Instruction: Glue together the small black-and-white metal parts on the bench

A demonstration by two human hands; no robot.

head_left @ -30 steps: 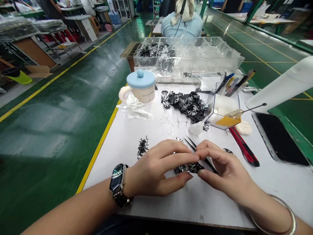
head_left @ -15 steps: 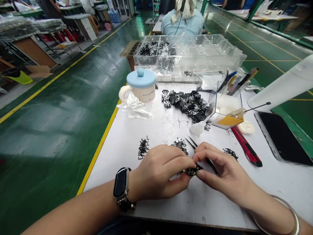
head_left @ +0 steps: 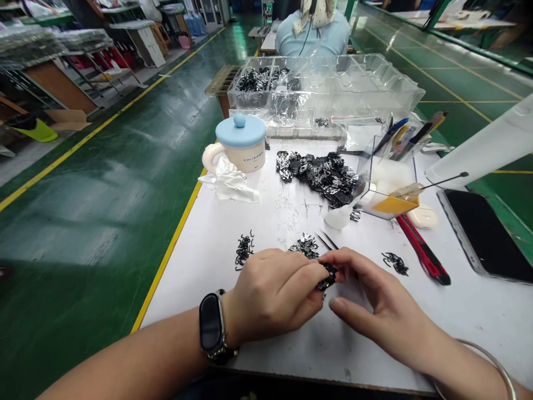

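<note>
My left hand (head_left: 278, 289), with a watch on its wrist, is closed around a small black metallic part (head_left: 327, 276). The fingertips of my right hand (head_left: 370, 294) touch the part's right side, while the right thumb stands apart below it. Tweezers (head_left: 328, 240) lie partly hidden behind my right hand. Just beyond the fingers is a small pile of silvery pieces (head_left: 306, 245). Small black curved pieces lie in one pile (head_left: 244, 251) left of it and another (head_left: 395, 263) at the right. A larger heap of black parts (head_left: 320, 175) sits farther back.
A lidded mug (head_left: 241, 145) and crumpled tissue (head_left: 231, 180) stand at the back left. At the right are a pen holder (head_left: 387, 189), red cutter (head_left: 425, 250), phone (head_left: 487, 236) and white tube (head_left: 483, 141). Clear divided trays (head_left: 333, 100) stand behind, before a seated person (head_left: 312, 34).
The black part has tilted and moved slightly up in my left fingers. My right thumb has come away from it, opening a gap between thumb and fingers.
</note>
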